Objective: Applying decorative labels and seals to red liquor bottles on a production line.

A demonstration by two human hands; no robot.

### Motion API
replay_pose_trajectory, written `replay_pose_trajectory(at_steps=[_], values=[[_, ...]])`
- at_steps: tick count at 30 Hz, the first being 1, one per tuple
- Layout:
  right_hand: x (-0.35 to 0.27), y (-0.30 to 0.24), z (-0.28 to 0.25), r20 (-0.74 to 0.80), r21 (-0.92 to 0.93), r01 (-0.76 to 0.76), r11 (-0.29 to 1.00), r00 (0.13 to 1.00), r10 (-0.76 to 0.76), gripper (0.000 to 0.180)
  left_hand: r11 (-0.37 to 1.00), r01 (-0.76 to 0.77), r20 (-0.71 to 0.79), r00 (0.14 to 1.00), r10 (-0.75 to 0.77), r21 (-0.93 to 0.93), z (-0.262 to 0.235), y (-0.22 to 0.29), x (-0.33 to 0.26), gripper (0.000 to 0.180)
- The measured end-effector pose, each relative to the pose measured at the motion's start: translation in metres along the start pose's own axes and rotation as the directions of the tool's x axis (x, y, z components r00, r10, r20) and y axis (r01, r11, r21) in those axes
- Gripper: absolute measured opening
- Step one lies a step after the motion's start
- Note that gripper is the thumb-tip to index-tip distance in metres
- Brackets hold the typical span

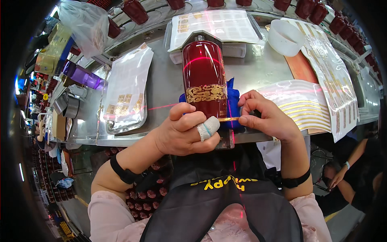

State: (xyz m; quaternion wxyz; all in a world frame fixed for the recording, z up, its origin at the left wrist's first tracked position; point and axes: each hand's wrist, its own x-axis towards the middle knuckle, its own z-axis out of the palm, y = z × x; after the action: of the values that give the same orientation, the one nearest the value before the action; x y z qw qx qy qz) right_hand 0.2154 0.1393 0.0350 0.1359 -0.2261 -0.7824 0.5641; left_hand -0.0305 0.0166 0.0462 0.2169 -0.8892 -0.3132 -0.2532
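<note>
A dark red glass bottle (202, 66) lies with its neck pointing away from me, a gold patterned band (206, 93) across its lower part. Blue cloth (233, 101) shows beneath and beside it. Close to the bottle's base, my left hand (179, 133) is closed, with a white wrapping (208, 129) on one finger, at the left end of a narrow gold strip (229, 119). Thumb and fingertips of my right hand (271, 119) pinch the strip's other end. It stretches straight between both hands; my left fingers partly hide its left end.
On the left stands a metal tray (127, 128) with sheets of gold stickers. Sheets of curved gold strips (302, 105) lie at right, beside a white tape roll (286, 37). Further sticker sheets (217, 24) rest behind the bottle. A row of red bottles (135, 11) runs along the back.
</note>
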Motion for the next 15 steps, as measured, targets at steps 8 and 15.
replay_pose_trajectory(at_steps=[8, 15], values=[[0.0, -0.001, 0.0, -0.006, 0.007, -0.01, 1.0, 1.0, 0.01, 0.025, 0.995, 0.034, -0.021, 0.999, -0.033, 0.096, 0.012, 0.007, 0.003, 0.028], [-0.002, -0.001, -0.003, -0.021, -0.013, 0.028, 1.0, 0.999, -0.028, 0.024, 0.987, 0.144, -0.069, 0.986, -0.149, -0.073, 0.007, 0.01, -0.004, 0.023]])
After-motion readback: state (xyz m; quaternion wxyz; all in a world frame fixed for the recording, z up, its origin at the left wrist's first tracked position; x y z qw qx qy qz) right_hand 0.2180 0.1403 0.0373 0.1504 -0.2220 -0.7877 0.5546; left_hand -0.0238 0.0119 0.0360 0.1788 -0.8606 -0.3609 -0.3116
